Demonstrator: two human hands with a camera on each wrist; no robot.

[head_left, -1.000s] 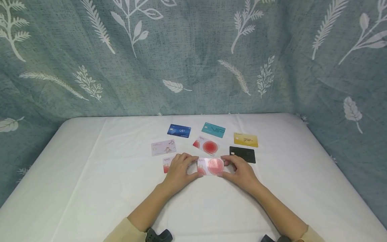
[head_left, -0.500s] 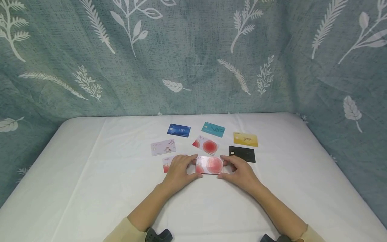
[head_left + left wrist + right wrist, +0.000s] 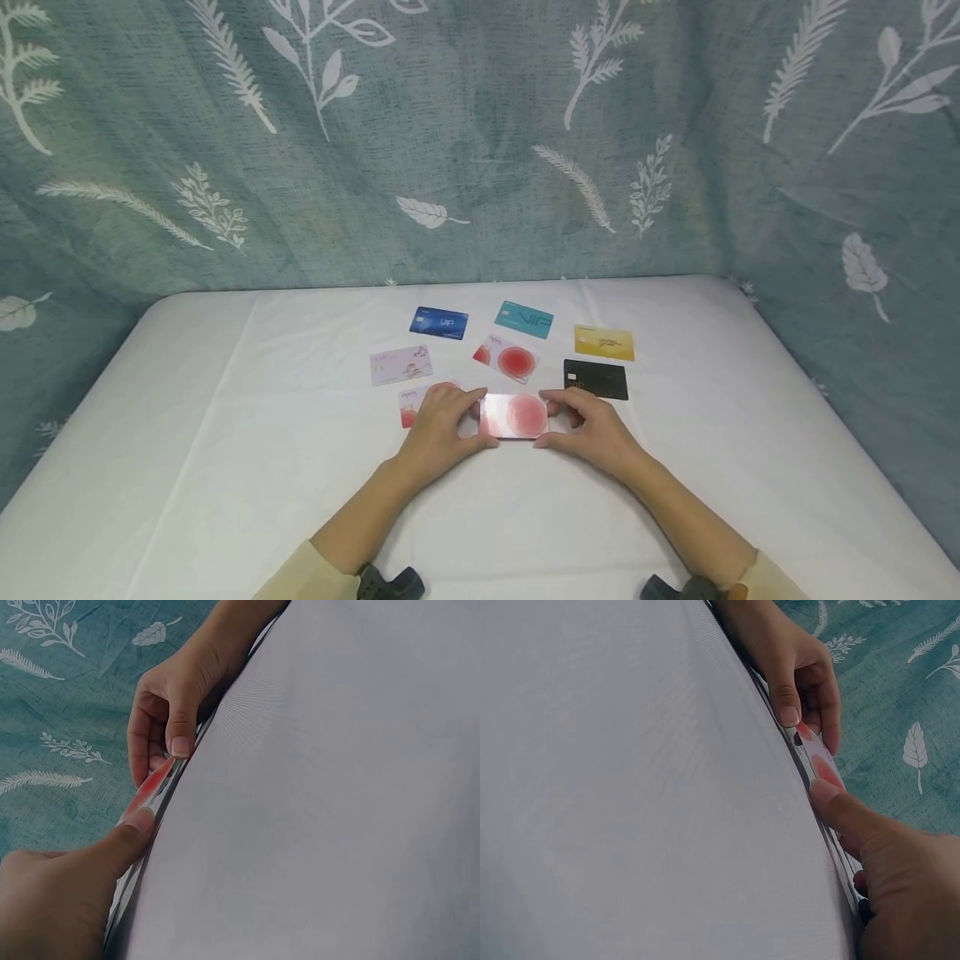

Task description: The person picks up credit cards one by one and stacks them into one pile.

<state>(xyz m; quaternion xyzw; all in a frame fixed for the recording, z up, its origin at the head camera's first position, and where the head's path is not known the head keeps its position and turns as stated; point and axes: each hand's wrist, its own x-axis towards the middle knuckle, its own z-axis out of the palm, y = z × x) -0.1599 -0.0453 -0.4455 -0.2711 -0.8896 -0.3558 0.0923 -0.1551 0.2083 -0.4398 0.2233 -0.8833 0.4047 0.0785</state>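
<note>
A pink-and-white plastic card (image 3: 513,416) with a large red circle is stretched between both hands at the near middle of the white table. My left hand (image 3: 441,423) pinches its left end between thumb and fingers. The right end is pinched the same way by my right hand (image 3: 592,429). Glare washes out the left part of its face. Both wrist views show the card (image 3: 152,784) nearly edge-on, thumbs on its near edge. Partly covered by my left hand lies a similar red-and-white card (image 3: 412,402). Another such card (image 3: 510,358) lies just beyond the held one.
Around them on the white tablecloth (image 3: 247,483) lie a blue VIP card (image 3: 438,322), a teal VIP card (image 3: 524,319), a yellow card (image 3: 604,342), a pale pink card (image 3: 401,365) and a black card (image 3: 596,379) near my right fingers. A green leaf-patterned curtain (image 3: 465,150) hangs behind.
The held card has tilted slightly, and the glare now covers its left part, hiding the print. Both hands keep their hold. The whole head view has shifted a little.
</note>
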